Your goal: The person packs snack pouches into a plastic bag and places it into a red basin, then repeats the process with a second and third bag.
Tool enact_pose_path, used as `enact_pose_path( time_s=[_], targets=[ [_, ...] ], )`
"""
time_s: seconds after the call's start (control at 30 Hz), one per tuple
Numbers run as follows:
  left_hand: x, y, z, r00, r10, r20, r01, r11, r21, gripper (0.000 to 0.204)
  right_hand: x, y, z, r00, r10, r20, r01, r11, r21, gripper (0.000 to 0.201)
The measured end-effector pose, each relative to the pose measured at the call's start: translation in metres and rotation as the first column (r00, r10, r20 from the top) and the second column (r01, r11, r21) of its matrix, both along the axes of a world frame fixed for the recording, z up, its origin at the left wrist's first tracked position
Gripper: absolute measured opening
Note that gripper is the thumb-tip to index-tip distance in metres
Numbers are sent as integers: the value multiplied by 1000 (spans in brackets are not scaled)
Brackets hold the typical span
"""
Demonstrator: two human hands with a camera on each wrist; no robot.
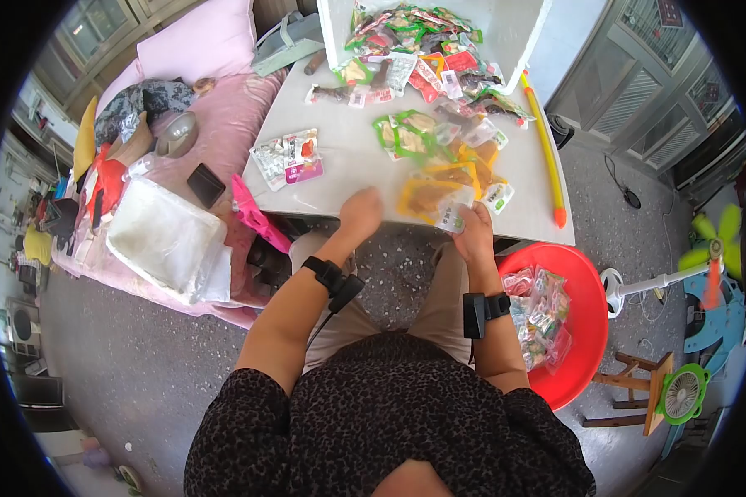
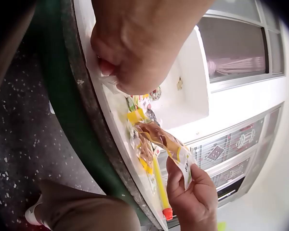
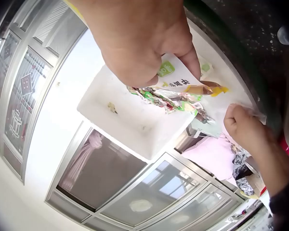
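My right hand (image 1: 474, 234) pinches one end of a snack packet (image 1: 433, 199), a clear pouch with a yellow-orange print and brown food inside. In the left wrist view the packet (image 2: 163, 138) slants up from the table, its white printed end between thumb and fingers. My left hand (image 1: 361, 213) is at the front edge of the table (image 1: 340, 186), fingers curled. A scrap of clear plastic film (image 2: 109, 81) shows at its fingertips, mostly hidden by the hand. Green packets (image 1: 406, 135) and another yellow packet (image 1: 479, 157) lie beyond the right hand.
A white foam box (image 1: 514, 41) spills many packets onto the back of the table. Two pouches (image 1: 288, 159) lie at the left. A yellow stick (image 1: 545, 149) runs along the right edge. A red basin (image 1: 584, 331) of packets stands by my right arm.
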State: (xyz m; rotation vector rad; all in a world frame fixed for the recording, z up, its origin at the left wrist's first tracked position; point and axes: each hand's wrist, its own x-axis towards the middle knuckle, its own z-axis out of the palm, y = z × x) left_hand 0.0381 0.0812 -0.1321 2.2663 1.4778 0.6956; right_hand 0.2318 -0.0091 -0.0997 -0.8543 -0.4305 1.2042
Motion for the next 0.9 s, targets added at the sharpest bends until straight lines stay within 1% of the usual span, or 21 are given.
enact_pose_path(
  time_s=[0.1, 0.2, 0.3, 0.4, 0.5, 0.6, 0.7, 0.8, 0.9],
  targets=[
    [1, 0, 3, 999, -50, 11, 50, 999, 1, 14, 0, -3, 14, 999, 34, -37, -35, 999, -20, 8],
    [8, 4, 8, 1000, -22, 1, 22, 995, -93, 15, 6, 6, 5, 992, 124, -19, -124, 992, -6, 10],
    [9, 5, 9, 997, -23, 73, 32, 992, -125, 16, 8, 15, -1, 974, 218, -52, -219, 976, -4, 23],
    [9, 6, 11, 995, -8, 99, 24, 987, -159, 17, 7, 20, 0, 970, 232, -77, -235, 971, -35, 30],
    [9, 5, 12, 988, 1, 151, 26, 984, -178, 15, 0, 24, 8, 968, 235, -82, -231, 971, 60, 17],
    [10, -11, 44, 992, -40, 118, 47, 997, -59, 14, -7, 31, 4, 975, 187, -118, -179, 981, 82, 21],
    [14, -13, 49, 998, -44, 42, 44, 999, -8, 13, -10, 39, -11, 970, 201, -139, -200, 980, 19, 34],
    [18, -18, 54, 980, -145, 139, 136, 988, 74, 12, -22, 43, -20, 962, 209, -174, -203, 978, 53, 32],
    [20, -27, 70, 966, -155, 207, 153, 988, 26, 11, -40, 43, -25, 935, 244, -256, -233, 970, 73, 30]
  ],
)
